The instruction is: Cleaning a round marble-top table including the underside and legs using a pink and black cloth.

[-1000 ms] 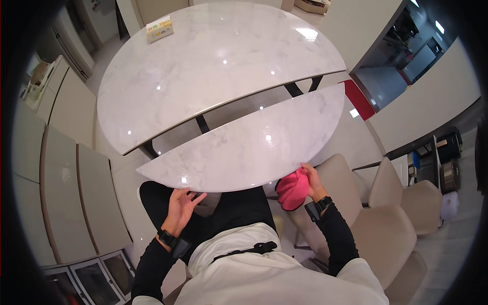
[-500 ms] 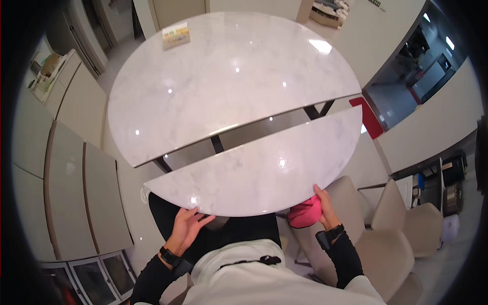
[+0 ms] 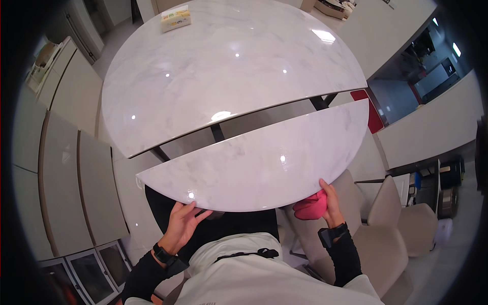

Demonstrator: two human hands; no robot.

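Observation:
In front of me is a white marbled table leaf (image 3: 254,168), a curved half-moon section. A slanting gap parts it from the larger round tabletop (image 3: 213,76), and dark metal supports (image 3: 217,132) show through this gap. My left hand (image 3: 180,223) meets the leaf's near rim, its fingers spread and the tips at the edge, partly hidden beneath it. On the right, my right hand (image 3: 330,206) is closed round a bunched pink cloth (image 3: 311,206), with a fingertip against the leaf's curved rim.
A tissue pack (image 3: 176,19) lies on the far left of the tabletop. Beige chairs (image 3: 373,249) stand close by my right arm. Tall pale cabinets (image 3: 63,178) line the left side. Beyond the leaf's right end is a red panel (image 3: 368,114).
My view has tilted, so the tabletop sits higher in the picture. The gap looks about the same, and both hands stay at the leaf's near rim, the right still with the pink cloth.

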